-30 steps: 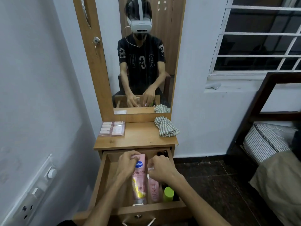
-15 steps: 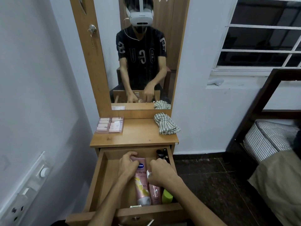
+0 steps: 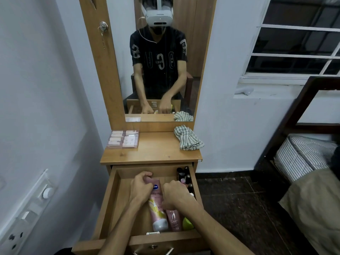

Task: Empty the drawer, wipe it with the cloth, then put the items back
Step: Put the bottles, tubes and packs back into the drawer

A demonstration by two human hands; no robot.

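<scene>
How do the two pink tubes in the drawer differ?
The larger pink tube has a blue logo, yellow print and a grey cap; the smaller pink tube is plainer, darker pink and shorter. The left hand grips the larger tube's top; the right hand covers the smaller tube's top. Both lie side by side, caps toward the drawer front.

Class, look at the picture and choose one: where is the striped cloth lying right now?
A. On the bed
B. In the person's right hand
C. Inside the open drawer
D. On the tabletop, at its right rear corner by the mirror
D: the striped cloth lies bunched on the tabletop near the mirror, while both hands are down in the drawer.
</scene>
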